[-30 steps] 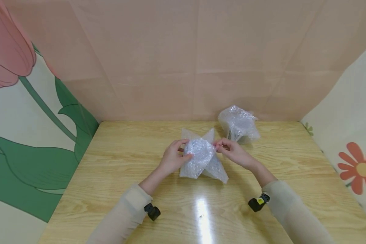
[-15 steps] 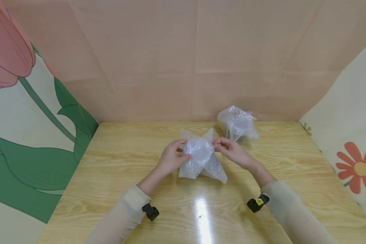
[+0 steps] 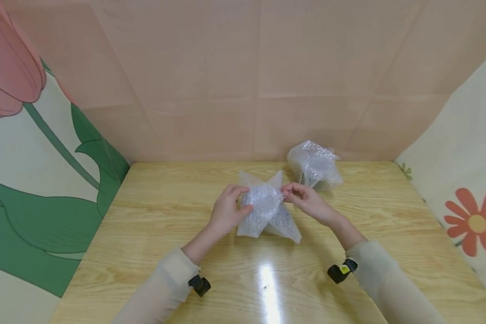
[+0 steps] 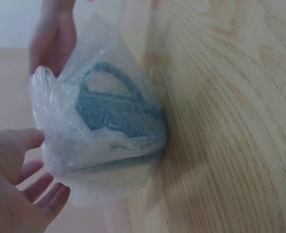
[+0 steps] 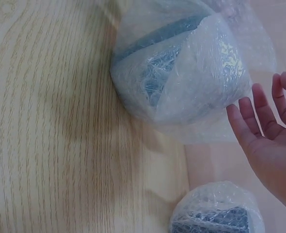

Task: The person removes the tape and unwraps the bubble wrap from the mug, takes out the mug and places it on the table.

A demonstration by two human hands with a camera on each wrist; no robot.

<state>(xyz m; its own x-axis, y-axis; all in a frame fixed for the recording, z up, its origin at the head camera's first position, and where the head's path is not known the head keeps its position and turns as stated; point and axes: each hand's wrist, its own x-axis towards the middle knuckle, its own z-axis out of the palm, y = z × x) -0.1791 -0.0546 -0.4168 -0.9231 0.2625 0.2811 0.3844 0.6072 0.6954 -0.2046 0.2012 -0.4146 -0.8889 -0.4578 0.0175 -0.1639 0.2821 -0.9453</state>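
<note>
A bubble-wrapped bundle (image 3: pixel 263 204) sits mid-table, its wrap corners splayed out. Through the film in the left wrist view shows a blue cup-like thing (image 4: pixel 123 116) with a loop handle. My left hand (image 3: pixel 227 208) holds the bundle's left side, thumb and fingers spanning its top. In the left wrist view that hand's fingers are loosely curved along the wrap. At the bundle's upper right edge, my right hand (image 3: pixel 309 204) pinches the bubble wrap (image 5: pixel 201 73) between thumb and forefinger. The other right fingers fan out in the right wrist view. Exactly what lies between the pinching fingertips is too small to tell.
A second bubble-wrapped bundle (image 3: pixel 313 164) with something dark inside stands behind and to the right, close to the back edge. The wooden table (image 3: pixel 166 198) meets a pinkish backdrop (image 3: pixel 210 90). Flower-printed panels (image 3: pixel 475 216) flank both sides.
Both hands keep their places on the bundle, with only slight shifts at the right fingertips. The film on top wrinkles and catches the light differently. The whole view has drifted very slightly.
</note>
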